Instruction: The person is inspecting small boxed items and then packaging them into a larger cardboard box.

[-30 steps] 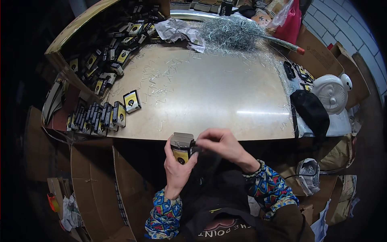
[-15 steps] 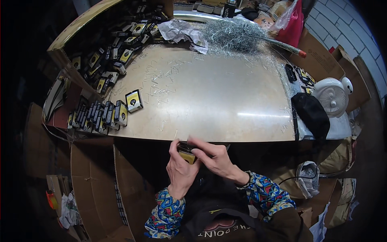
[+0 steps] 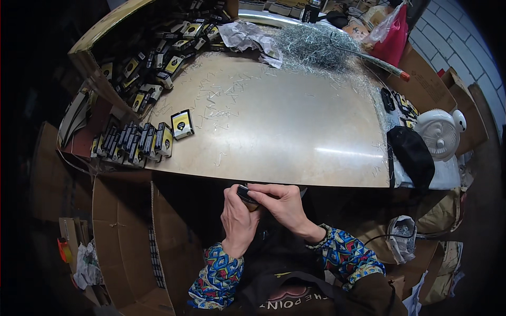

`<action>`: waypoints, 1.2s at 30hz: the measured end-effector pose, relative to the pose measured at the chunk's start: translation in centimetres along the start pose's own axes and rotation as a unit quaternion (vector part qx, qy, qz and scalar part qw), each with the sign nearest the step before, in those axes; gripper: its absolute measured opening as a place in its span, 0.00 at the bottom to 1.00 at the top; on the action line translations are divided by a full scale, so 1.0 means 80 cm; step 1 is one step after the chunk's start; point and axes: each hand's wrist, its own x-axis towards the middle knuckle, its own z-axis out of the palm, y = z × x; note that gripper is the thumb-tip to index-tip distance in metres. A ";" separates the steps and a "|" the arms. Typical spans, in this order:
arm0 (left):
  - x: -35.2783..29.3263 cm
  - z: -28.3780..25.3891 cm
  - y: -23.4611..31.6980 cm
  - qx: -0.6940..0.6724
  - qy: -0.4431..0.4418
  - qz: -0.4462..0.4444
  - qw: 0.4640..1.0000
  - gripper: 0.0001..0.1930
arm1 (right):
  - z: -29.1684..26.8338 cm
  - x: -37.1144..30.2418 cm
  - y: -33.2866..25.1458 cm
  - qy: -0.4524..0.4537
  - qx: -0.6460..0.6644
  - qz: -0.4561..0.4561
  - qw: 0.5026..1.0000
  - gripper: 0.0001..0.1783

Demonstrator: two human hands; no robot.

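A small black and yellow box (image 3: 245, 195) is held up in front of me, just off the near edge of the table. My left hand (image 3: 238, 217) is wrapped round its left side. The fingertips of my right hand (image 3: 285, 207) pinch its upper right end, where a black flap or end face shows. Most of the box is hidden by my fingers. A single similar box (image 3: 182, 125) lies on the table to the left, beside several more stacked boxes (image 3: 134, 141).
An open carton (image 3: 79, 52) at the back left spills many small boxes. A heap of thin metal wire pieces (image 3: 316, 46) lies at the back, near crumpled paper (image 3: 247, 39). On the right are a white fan (image 3: 437, 134) and a black pouch (image 3: 411, 149). Cardboard boxes (image 3: 124, 237) stand below left.
The box in my hands has tilted, and its black end now shows where it stood open before. My right fingers have come down onto it. The whole view has shifted slightly.
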 end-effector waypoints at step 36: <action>0.005 -0.005 -0.005 -0.076 -0.001 -0.109 0.991 0.26 | -0.014 0.021 -0.012 -0.123 -0.266 -0.309 0.905 0.12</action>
